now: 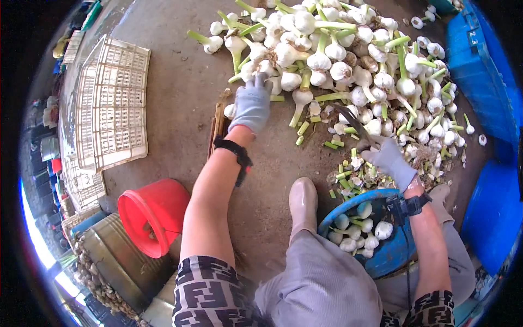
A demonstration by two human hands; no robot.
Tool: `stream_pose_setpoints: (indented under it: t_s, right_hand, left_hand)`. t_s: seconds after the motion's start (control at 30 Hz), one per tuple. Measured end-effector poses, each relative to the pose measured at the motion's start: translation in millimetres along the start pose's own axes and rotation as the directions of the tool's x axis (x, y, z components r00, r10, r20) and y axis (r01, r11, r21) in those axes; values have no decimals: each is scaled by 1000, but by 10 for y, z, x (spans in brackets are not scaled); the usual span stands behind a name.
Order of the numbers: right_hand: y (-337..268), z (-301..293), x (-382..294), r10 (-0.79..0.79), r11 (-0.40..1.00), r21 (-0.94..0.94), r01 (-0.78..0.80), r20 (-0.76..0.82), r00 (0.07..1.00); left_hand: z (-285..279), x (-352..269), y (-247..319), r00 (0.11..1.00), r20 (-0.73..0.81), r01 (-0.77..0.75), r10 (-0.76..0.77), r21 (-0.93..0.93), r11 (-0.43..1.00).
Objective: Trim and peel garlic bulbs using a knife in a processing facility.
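Note:
My left hand (252, 102), in a grey work glove, reaches to the left edge of a big heap of garlic bulbs (318, 61) with cut green stems. Its fingertips touch a bulb there; whether they grip it I cannot tell. My right hand (388, 158), gloved too, is closed on the handles of dark metal shears (354, 122), whose blades point up and left over the heap's near edge. Below the right wrist stands a blue plastic tub (374, 196) holding several trimmed bulbs (383, 230). Cut stem pieces (345, 184) and papery skins lie beside the tub.
White plastic crates (122, 102) stand at the left, with a tipped red bucket (173, 204) and a large metal container (126, 253) nearer me. Wooden strips (218, 122) lie by my left forearm. Blue plastic containers (482, 69) line the right side. My boot (303, 200) is on the floor between my arms.

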State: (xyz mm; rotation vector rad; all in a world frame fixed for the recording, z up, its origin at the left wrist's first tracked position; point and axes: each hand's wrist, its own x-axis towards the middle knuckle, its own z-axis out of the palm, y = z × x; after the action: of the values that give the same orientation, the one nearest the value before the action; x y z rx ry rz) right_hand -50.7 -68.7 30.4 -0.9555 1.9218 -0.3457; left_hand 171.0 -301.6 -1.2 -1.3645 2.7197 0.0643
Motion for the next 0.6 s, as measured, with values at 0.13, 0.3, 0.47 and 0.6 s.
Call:
stream_pose_setpoints:
  t_s: [0.13, 0.3, 0.47, 0.6]
  right_hand:
    - [89, 59, 73, -10, 981, -192, 8, -10, 1000]
    - [-425, 237, 93, -181, 944, -289, 157, -57, 982]
    - [-335, 251, 232, -265, 917, -305, 257, 13, 964]
    - [181, -13, 308, 130, 801, -588, -114, -16, 991]
  left_hand:
    - [-86, -185, 38, 995, 66, 94, -79, -256, 962]
    - [57, -736, 292, 808, 576, 589, 126, -782, -204]
    - [-186, -999, 601, 749, 597, 660, 287, -709, -250]
    - [-263, -1054, 534, 789, 539, 614, 294, -668, -421]
